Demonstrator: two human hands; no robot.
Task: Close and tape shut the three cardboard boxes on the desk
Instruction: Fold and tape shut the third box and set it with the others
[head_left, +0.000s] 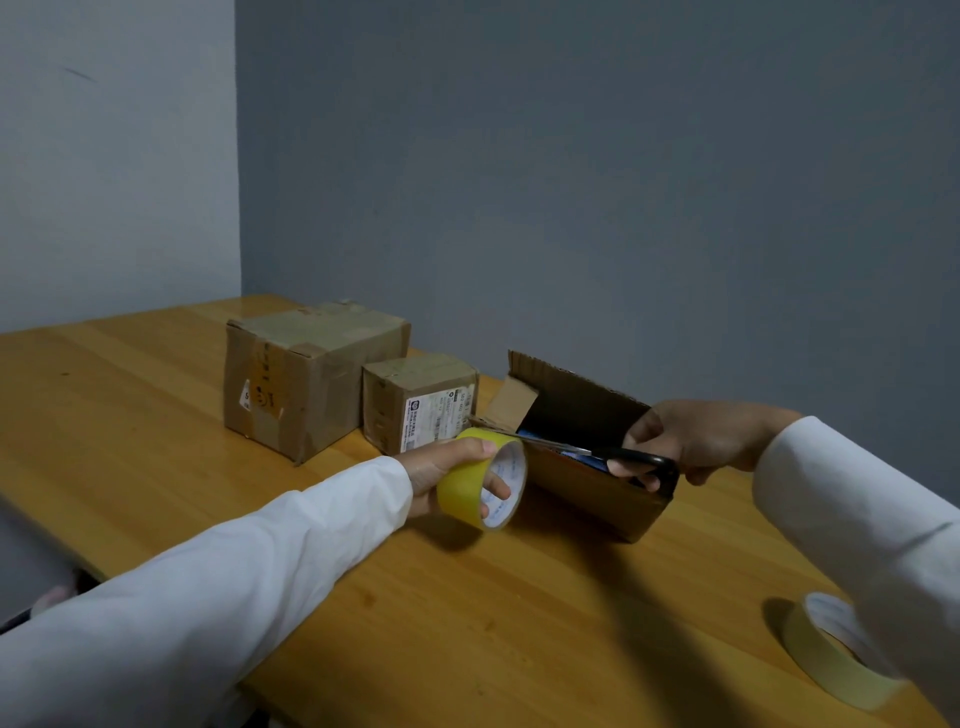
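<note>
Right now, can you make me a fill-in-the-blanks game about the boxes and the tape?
1. The left hand holds a roll of ____ tape.
2. The right hand holds black ____.
3. The number of cardboard boxes on the desk is ____.
4. The box nearest the right hand is still ____.

Missing words: yellow; scissors; three; open

Wooden desk (156, 395): three cardboard boxes (306, 379) near wall; pale tape roll (826, 660) at near right.
</note>
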